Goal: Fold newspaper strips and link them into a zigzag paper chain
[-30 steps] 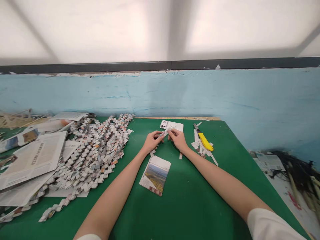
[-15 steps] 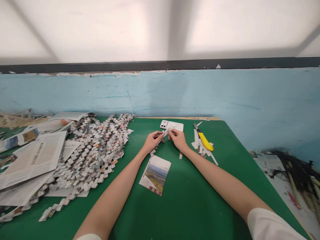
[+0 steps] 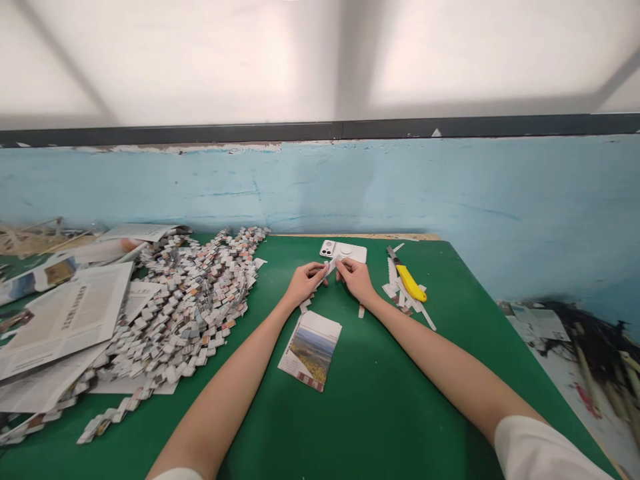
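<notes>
Between my two hands is a narrow folded paper strip (image 3: 332, 266), printed like newspaper. My left hand (image 3: 303, 283) pinches its lower left end between thumb and fingers. At the upper right end, my right hand (image 3: 355, 278) grips the same strip with its fingertips. A short zigzag of folded paper (image 3: 307, 305) hangs below my left hand; whether it joins the strip is hidden. Just behind the hands lies a white phone (image 3: 356, 252), camera side up. Nearer to me rests a folded newspaper piece (image 3: 314, 350) with a landscape picture.
A yellow-handled knife (image 3: 411, 283) lies on cut paper strips (image 3: 400, 293) to the right. A large heap of folded paper chains (image 3: 200, 307) and newspaper sheets (image 3: 75, 320) cover the left of the green table (image 3: 380, 413). The blue wall (image 3: 320, 187) rises behind.
</notes>
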Demonstrator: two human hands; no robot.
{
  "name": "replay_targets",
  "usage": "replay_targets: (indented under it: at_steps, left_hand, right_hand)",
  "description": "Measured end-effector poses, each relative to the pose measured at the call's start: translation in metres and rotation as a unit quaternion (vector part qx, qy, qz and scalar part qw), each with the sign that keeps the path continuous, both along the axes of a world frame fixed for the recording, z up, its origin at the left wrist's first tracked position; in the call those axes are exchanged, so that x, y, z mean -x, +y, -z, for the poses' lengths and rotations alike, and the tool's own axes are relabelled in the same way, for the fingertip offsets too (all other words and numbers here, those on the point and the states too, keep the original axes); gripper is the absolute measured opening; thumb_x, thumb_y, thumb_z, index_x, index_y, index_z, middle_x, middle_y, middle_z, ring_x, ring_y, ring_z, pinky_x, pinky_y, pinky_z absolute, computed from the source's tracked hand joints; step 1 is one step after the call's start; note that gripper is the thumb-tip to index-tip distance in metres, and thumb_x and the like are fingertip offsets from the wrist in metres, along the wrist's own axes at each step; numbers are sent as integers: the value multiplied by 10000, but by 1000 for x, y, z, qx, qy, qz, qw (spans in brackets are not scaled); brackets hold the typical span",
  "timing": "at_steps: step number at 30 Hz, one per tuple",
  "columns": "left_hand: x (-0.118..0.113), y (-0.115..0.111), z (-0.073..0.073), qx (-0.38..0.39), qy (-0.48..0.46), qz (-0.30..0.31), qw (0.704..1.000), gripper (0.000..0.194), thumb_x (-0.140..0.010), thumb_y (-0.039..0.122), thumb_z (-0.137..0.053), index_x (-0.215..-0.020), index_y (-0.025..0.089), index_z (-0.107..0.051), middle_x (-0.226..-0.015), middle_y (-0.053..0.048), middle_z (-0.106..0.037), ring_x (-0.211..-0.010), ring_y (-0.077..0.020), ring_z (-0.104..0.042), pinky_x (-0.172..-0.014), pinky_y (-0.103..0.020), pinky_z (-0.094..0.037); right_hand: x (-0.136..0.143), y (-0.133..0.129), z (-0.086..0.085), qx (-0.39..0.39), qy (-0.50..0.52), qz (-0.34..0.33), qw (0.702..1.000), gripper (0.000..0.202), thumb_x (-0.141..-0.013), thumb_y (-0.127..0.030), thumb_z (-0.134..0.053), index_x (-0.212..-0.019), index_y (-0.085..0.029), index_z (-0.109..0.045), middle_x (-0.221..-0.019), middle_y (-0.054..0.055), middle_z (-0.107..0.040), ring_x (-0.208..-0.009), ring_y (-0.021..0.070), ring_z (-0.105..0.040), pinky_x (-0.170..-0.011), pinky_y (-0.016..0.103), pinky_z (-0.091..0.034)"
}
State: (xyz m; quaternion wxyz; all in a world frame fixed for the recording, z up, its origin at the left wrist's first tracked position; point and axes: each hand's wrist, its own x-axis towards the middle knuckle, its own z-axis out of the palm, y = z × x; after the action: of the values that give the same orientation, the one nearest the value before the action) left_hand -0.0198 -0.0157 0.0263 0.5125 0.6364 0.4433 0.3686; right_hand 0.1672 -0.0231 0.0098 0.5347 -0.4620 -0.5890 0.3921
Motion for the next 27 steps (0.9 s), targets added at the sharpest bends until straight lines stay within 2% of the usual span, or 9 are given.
replay_targets:
  at_steps: [14,22,27]
  left_hand:
    - [-1,0,0,13,12,-7,1000,627,-819,688,-647,-1099,131,-723,-796,-72,-751,-377,-68,-428,-342,-211,-378]
    - [0,1,3,-5,21,22,1000,635,-807,635,-692,-1178,120,-702,-819,-70,-753,-430,-76,-433,-365,-205,-375]
    - [0,3,5,1,19,15,1000,664,-800,637,-696,-1195,103,-706,-730,-48,-713,-416,-70,-399,-363,-206,-362]
  right_hand:
    - [0,-2,-1,-19,0,7,1000,446,-932,-571,-588,-661,-219,-553,-572,5,-603,-538,163,-507,-567,299,-410]
    - [0,0,-1,-9,15,38,999,471,-909,-588,-610,-629,-217,-528,-554,2,-587,-515,151,-486,-540,289,-399]
    - [-1,1,-2,-6,27,50,998,461,-901,-585,-622,-640,-212,-546,-557,5,-581,-523,151,-486,-544,290,-401]
